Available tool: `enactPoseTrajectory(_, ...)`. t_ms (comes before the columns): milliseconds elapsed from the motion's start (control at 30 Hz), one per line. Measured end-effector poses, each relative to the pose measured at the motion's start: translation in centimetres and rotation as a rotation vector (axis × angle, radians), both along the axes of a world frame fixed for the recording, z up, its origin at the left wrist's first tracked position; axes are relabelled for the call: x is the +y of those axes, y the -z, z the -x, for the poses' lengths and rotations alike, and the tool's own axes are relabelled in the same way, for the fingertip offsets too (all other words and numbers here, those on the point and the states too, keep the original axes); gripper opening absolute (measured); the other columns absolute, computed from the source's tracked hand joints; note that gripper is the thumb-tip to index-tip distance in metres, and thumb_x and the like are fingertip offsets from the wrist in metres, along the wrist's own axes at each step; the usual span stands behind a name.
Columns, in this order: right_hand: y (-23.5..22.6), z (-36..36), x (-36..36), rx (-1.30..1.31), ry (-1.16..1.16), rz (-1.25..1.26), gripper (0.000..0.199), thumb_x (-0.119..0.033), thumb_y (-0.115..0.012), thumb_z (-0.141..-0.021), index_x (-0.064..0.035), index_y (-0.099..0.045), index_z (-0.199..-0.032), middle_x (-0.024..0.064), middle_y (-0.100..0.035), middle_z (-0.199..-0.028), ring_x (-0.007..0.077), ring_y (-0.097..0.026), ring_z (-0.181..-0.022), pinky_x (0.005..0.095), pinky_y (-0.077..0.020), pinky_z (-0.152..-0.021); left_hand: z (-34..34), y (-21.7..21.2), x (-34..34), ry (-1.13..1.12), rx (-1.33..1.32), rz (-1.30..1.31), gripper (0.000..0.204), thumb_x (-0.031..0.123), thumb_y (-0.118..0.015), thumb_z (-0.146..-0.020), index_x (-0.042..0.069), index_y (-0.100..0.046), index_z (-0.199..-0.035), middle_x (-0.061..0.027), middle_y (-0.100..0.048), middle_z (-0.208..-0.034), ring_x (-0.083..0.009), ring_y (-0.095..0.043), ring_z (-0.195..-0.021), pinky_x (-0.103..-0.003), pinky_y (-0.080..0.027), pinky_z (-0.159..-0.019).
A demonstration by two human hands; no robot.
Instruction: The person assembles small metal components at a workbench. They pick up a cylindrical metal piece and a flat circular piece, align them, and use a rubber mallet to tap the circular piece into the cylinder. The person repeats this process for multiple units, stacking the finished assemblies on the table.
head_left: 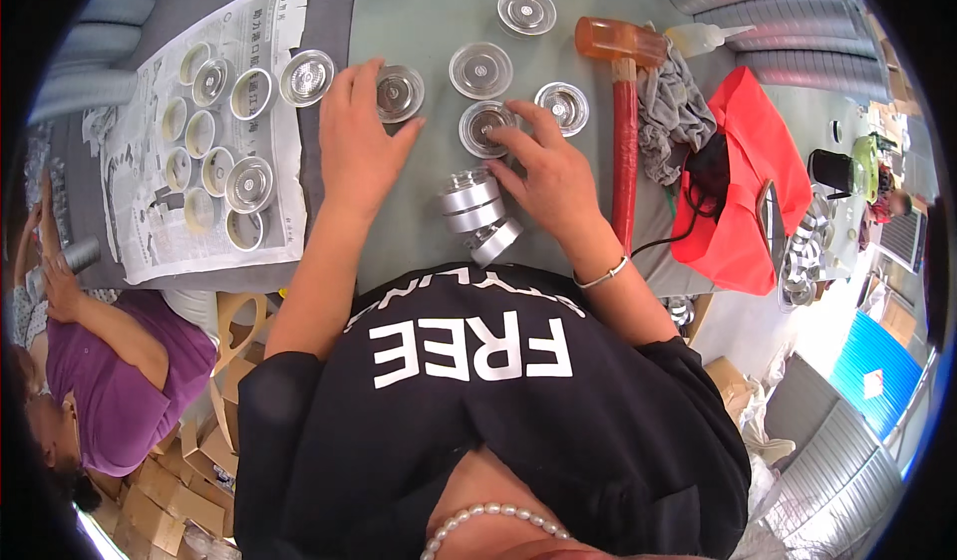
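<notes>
My left hand is beside a round silver metal cup, its thumb and fingers spread around the near left side of the rim. Whether it touches that cup is hard to tell. The fingertips of my right hand are on another round metal cup with a shiny ringed inside. Just below it, close to my body, is a leaning stack of silver metal cups, with one more tilted piece against it. To the right of my right fingers sits a separate metal cup.
More metal cups stand farther back. A mallet with an amber head lies at right, beside a grey rag, a squeeze bottle and a red bag. At left, newspaper carries several pale rings. A person in purple works there.
</notes>
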State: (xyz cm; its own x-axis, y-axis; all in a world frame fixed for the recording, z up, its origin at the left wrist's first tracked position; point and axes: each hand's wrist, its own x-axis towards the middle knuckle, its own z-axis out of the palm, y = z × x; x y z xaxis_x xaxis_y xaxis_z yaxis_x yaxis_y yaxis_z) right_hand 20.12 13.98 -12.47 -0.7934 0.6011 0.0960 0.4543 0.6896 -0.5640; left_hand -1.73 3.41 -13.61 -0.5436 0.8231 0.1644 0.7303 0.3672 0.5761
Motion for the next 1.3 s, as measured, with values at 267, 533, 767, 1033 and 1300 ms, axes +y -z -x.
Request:
enactPoseTrajectory(267, 0.8, -0.1, -0.1, 0.078, 0.019, -0.044, 0.028, -0.021, -0.082, -0.087, -0.0121, -0.072, -0.112, 0.009, -0.061, -0.135, 0.0207, -0.072, -0.088, 0.0368, -0.0586, -0.071, -1.1, 0.1, -1.2, 0.034, 0.04, -0.107, 0.077, 0.018, -0.09, -0.075, 0.007, -0.056, -0.144, -0.0149, -0.057, -0.137, -0.0356, -0.055, -0.127, -0.046, -0.046, -0.108)
enactPoseTrajectory(533, 0.8, -0.7, -0.3, 0.352, 0.321, 1.314, 0.027, -0.026, -0.071, -0.101, -0.001, -0.063, -0.105, 0.0096, -0.075, -0.089, 0.0143, -0.062, -0.058, 0.0284, -0.0479, -0.055, -4.2, -2.4, -1.5, 0.301, -0.439, -0.217, 0.056, 0.018, -0.084, -0.081, 0.006, -0.066, -0.133, -0.0105, -0.068, -0.121, -0.0225, -0.066, -0.102, -0.032, -0.055, -0.08)
enactPoseTrajectory(767, 0.1, -3.1, 1.1, 0.2, 0.365, -0.062, 0.037, -0.02, -0.08, -0.088, -0.0052, -0.064, -0.118, 0.0146, -0.069, -0.108, 0.032, -0.071, -0.09, 0.0387, -0.0557, -0.072, -5.8, -2.4, -0.1, 0.313, -0.3, -0.069, 0.05, 0.019, -0.085, -0.079, 0.01, -0.071, -0.126, -0.0084, -0.066, -0.12, -0.0255, -0.066, -0.099, -0.036, -0.054, -0.081)
enactPoseTrajectory(1033, -0.2, -1.2, 4.0, 0.326, 0.344, 0.398, 0.056, -0.019, -0.086, -0.08, 0.0003, -0.056, -0.123, 0.0182, -0.064, -0.129, 0.0365, -0.067, -0.105, 0.0428, -0.0563, -0.092, -5.7, -2.8, -0.6, 0.37, -0.272, -0.163, 0.053, 0.02, -0.087, -0.076, 0.01, -0.073, -0.127, -0.011, -0.063, -0.129, -0.0306, -0.06, -0.122, -0.042, -0.047, -0.105)
enactPoseTrajectory(1300, 0.9, -4.8, 1.2, 0.163, 0.285, -0.053, 0.04, -0.011, -0.081, -0.082, -0.0019, -0.057, -0.113, 0.0164, -0.066, -0.122, 0.0308, -0.067, -0.104, 0.0369, -0.0524, -0.089, -4.5, -2.8, -6.6, 0.43, -0.477, 0.126, 0.082, 0.027, -0.088, -0.075, 0.01, -0.057, -0.149, -0.0146, -0.056, -0.145, -0.0356, -0.056, -0.13, -0.045, -0.044, -0.111)
